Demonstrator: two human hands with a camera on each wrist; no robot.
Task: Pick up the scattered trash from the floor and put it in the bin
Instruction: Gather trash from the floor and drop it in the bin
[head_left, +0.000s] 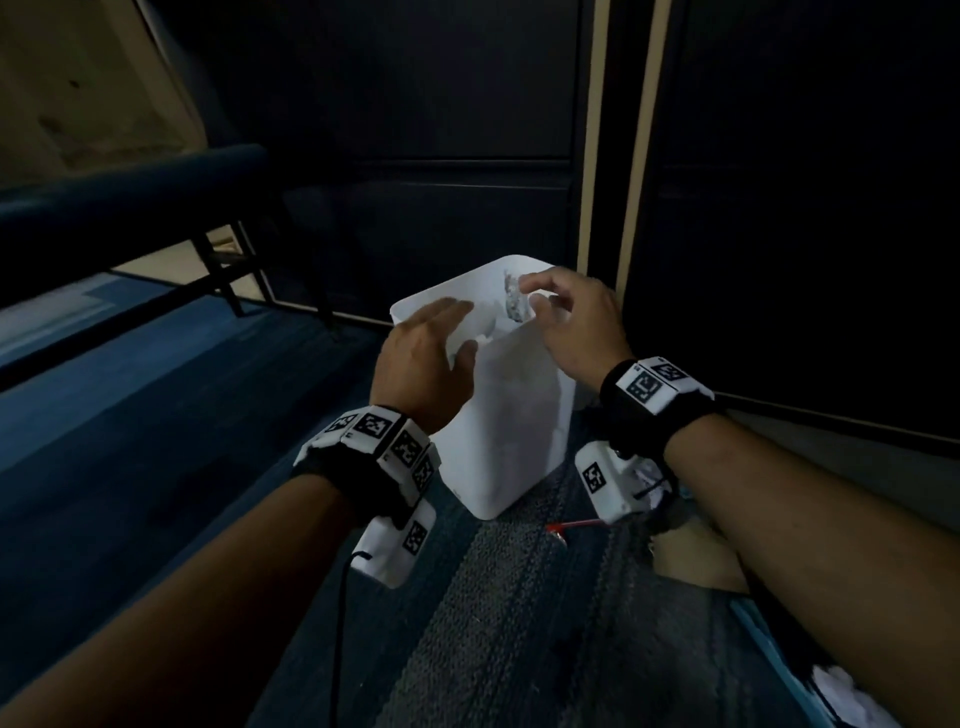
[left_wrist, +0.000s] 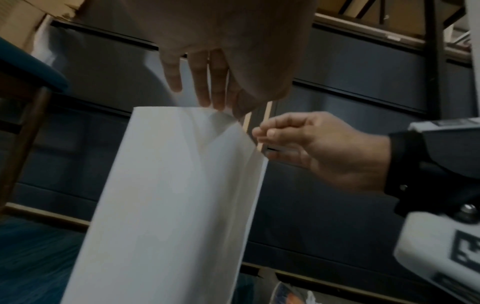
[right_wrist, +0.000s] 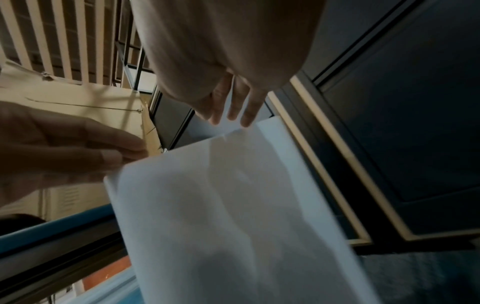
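A white bin stands on the carpet in front of me, seen from below as a pale wall in the left wrist view and the right wrist view. My right hand hovers over the bin's open top and pinches a crumpled grey piece of trash between thumb and index finger. My left hand is spread flat over the near-left rim with straight fingers and holds nothing. The bin wall hides the trash in both wrist views.
A red scrap lies on the striped carpet just right of the bin. White crumpled paper sits at the bottom right, near a brown cardboard piece. Dark cabinets stand behind the bin and a blue-seated chair to the left.
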